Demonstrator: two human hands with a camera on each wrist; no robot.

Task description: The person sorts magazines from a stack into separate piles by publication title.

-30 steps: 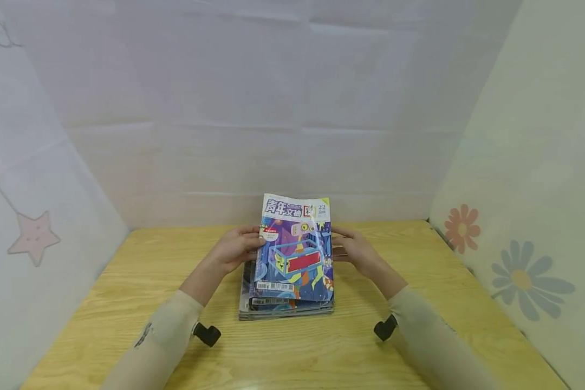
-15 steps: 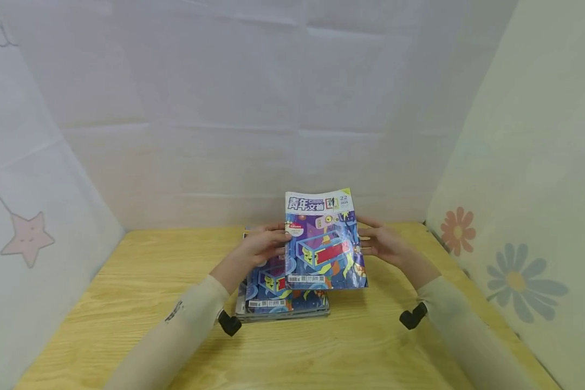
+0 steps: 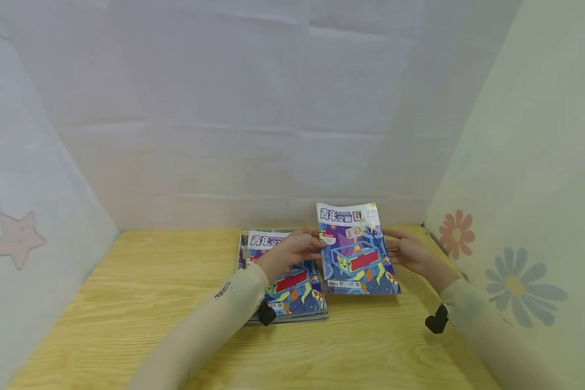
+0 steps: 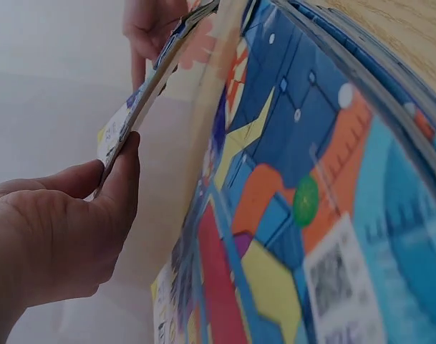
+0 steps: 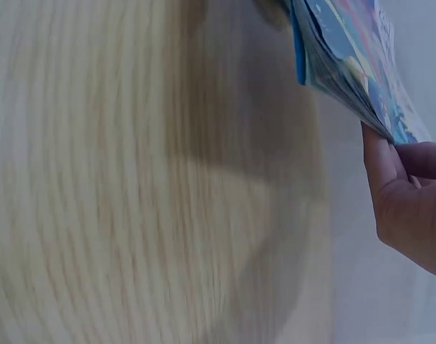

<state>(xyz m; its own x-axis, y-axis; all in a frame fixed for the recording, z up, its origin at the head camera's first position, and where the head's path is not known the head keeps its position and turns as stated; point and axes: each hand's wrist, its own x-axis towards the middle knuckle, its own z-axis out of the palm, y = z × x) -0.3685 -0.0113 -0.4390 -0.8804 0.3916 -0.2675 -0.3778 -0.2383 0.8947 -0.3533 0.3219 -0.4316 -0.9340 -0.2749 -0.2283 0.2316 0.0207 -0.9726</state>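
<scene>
A magazine with a blue and purple cover (image 3: 357,254) is held tilted just above the wooden table (image 3: 141,303), to the right of a stack of like magazines (image 3: 292,290). My left hand (image 3: 297,248) pinches its left edge, thumb and fingers on the cover's rim (image 4: 121,154). My right hand (image 3: 409,252) grips its right edge (image 5: 379,129). The near edge of the held magazine hangs close over the tabletop. In the left wrist view the top cover of the stack (image 4: 289,215) fills the right side.
White cloth walls close the table on the back and left; the right wall carries flower prints (image 3: 521,281). A pink star (image 3: 14,238) marks the left wall. Bare tabletop lies left of the stack and in front of it.
Both hands carried the top magazine off the stack to the right and lowered it toward the table beside the stack. The stack's following cover now shows.
</scene>
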